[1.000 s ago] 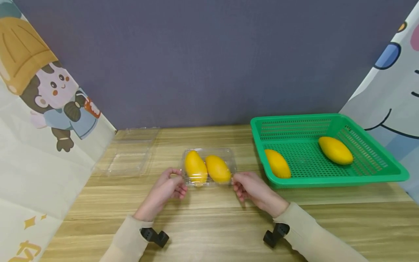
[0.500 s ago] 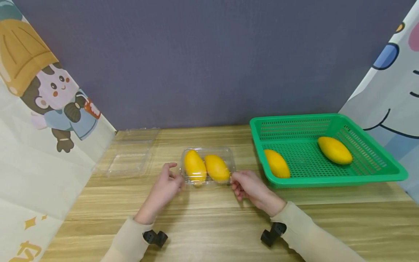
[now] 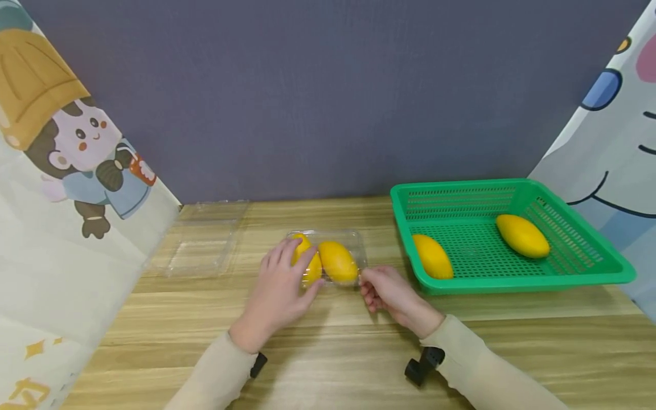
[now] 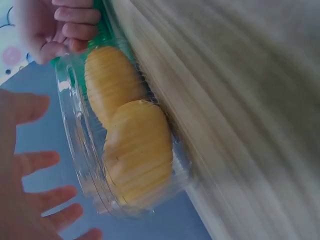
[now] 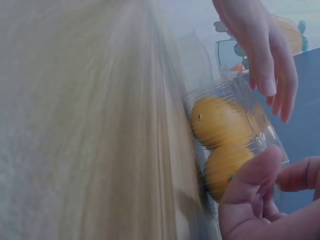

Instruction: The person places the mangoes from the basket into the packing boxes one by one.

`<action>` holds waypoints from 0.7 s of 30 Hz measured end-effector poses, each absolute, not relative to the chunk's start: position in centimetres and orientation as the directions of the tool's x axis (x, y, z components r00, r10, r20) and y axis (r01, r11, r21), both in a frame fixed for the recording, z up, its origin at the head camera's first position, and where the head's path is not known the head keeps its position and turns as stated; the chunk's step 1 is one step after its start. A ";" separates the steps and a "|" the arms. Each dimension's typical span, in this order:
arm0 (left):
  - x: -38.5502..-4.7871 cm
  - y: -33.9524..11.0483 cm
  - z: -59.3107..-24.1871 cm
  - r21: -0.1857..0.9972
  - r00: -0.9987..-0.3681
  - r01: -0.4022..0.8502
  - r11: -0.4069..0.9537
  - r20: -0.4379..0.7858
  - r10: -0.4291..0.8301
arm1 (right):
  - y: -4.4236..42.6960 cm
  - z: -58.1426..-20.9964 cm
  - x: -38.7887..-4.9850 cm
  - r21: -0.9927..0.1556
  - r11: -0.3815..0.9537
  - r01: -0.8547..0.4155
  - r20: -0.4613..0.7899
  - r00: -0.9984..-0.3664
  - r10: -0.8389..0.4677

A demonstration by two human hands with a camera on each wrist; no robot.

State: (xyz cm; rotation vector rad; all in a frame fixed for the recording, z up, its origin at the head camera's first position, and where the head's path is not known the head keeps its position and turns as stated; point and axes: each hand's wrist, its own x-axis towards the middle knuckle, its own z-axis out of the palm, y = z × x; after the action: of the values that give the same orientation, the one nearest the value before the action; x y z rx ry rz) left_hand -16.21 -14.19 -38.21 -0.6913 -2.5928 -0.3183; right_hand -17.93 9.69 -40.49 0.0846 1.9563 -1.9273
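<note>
A clear plastic clamshell box [image 3: 363, 250] lies on the table with two yellow mangoes inside, the left mango [image 3: 314, 273] and the right mango [image 3: 337, 261]. My left hand [image 3: 279, 287] hovers over the box's left end, fingers spread and straight; it hides part of the left mango. In the left wrist view, a gap shows between those fingers [image 4: 42, 159] and the box. At the box's front right corner, my right hand [image 3: 394, 296] pinches the edge between thumb and index finger, its other fingers curled.
A green basket [image 3: 523, 280] stands on the right, holding one mango [image 3: 433, 256] by its left wall and another mango [image 3: 523, 236] at the right. Another clear plastic container [image 3: 171, 270] sits at the back left. A dark wall panel [image 3: 328, 102] rises behind the table.
My left hand has left the box's front left corner, turned and spread its fingers above the left mango. The right hand keeps its pinch on the right corner.
</note>
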 end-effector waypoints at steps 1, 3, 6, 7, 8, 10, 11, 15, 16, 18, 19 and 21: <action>-16.3 -14.0 -38.2 0.079 -0.781 0.520 0.850 0.445 0.437 | 9.7 -40.5 -18.0 -0.948 0.051 0.314 -0.317 -0.922 -0.224; -16.6 -13.6 -38.3 0.050 -0.797 0.517 0.854 0.393 0.459 | 9.7 -40.4 -18.0 -0.948 0.050 0.315 -0.319 -0.923 -0.217; -16.7 -13.1 -38.4 0.058 -0.829 0.501 0.864 0.320 0.459 | 9.6 -40.3 -18.0 -0.946 0.049 0.320 -0.323 -0.923 -0.211; -16.8 -13.0 -38.5 0.062 -0.836 0.495 0.866 0.305 0.456 | 9.6 -40.2 -18.0 -0.946 0.048 0.319 -0.322 -0.923 -0.212; -16.8 -12.9 -38.6 0.064 -0.842 0.490 0.869 0.295 0.453 | 9.6 -40.2 -17.9 -0.947 0.047 0.319 -0.321 -0.922 -0.215; -16.9 -12.7 -38.7 0.063 -0.846 0.483 0.874 0.291 0.446 | 9.6 -40.1 -17.9 -0.948 0.046 0.316 -0.318 -0.921 -0.225; -16.9 -12.7 -38.8 0.058 -0.847 0.479 0.876 0.293 0.443 | 9.7 -40.0 -17.9 -0.949 0.048 0.311 -0.313 -0.921 -0.231; -17.1 -12.7 -38.9 0.055 -0.847 0.471 0.881 0.307 0.434 | 9.8 -39.9 -17.7 -0.957 0.087 0.276 -0.289 -0.926 -0.244; -17.2 -12.7 -39.0 0.061 -0.847 0.470 0.880 0.310 0.431 | 9.8 -39.9 -17.6 -0.958 0.107 0.267 -0.286 -0.928 -0.241; -17.5 -12.7 -39.0 0.068 -0.849 0.468 0.881 0.310 0.427 | 9.9 -39.7 -17.3 -0.956 0.148 0.253 -0.282 -0.931 -0.232; -17.6 -12.7 -39.1 0.071 -0.851 0.466 0.882 0.309 0.424 | 9.9 -39.6 -17.1 -0.953 0.171 0.249 -0.284 -0.932 -0.227; -17.8 -12.8 -39.1 0.076 -0.854 0.462 0.883 0.307 0.421 | 9.9 -39.4 -16.7 -0.947 0.222 0.234 -0.281 -0.935 -0.215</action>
State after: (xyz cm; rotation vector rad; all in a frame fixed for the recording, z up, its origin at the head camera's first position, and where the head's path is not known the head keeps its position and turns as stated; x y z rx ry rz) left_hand -17.82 -12.81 -39.07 -0.6637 -2.7700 -0.2121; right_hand -16.68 9.91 -39.42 0.0177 2.1496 -1.7625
